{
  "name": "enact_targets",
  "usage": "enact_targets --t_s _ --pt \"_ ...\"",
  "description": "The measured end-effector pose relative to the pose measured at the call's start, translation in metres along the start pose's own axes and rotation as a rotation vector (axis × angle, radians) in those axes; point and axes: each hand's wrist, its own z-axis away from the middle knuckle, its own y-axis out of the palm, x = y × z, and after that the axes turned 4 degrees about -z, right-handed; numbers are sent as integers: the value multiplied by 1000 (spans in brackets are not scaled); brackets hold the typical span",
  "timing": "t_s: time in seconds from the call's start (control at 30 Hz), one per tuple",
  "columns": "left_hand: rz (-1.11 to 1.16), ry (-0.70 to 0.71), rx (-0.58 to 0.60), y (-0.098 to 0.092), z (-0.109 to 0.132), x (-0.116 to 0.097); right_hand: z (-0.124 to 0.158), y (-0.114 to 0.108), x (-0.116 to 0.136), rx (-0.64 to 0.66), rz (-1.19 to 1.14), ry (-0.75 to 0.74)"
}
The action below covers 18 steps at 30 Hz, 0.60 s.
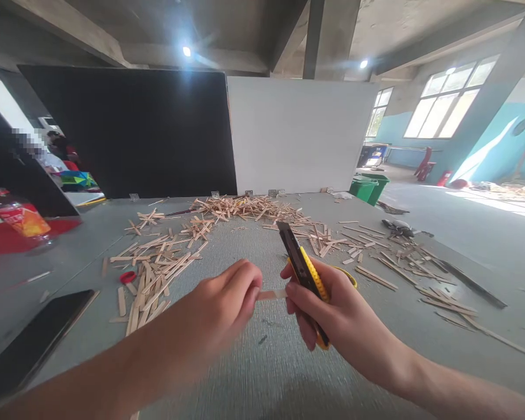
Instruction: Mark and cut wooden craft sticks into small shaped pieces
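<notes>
Over the middle of the grey table, my left hand (pixel 230 297) is closed on one end of a short flat wooden stick (pixel 269 295). My right hand (pixel 332 303) grips a yellow and black utility knife (pixel 304 265), its head tilted up and away from me. The stick's other end, paler than the rest, reaches the right fingertips; whether they pinch it too I cannot tell. Behind the right wrist shows part of a yellow ring-shaped handle (pixel 349 276). A heap of loose wooden sticks (pixel 245 207) arcs around both hands.
On the left lie a dark phone (pixel 35 338), a red ring (pixel 127 277) and a drink bottle (pixel 20 216). Thin strips and a long dark blade-like piece (pixel 475 283) lie on the right. Black and white panels (pixel 301 134) stand behind the table; green bins (pixel 370 188) are beyond it.
</notes>
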Motion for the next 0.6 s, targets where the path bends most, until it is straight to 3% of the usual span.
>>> enact_targets --t_s 0.33,0.6 --pt "127 74 -8 -4 5 0 0 -2 -1 -37 3 4" --pt "45 136 30 -1 8 3 -2 -2 -4 -43 -39 36"
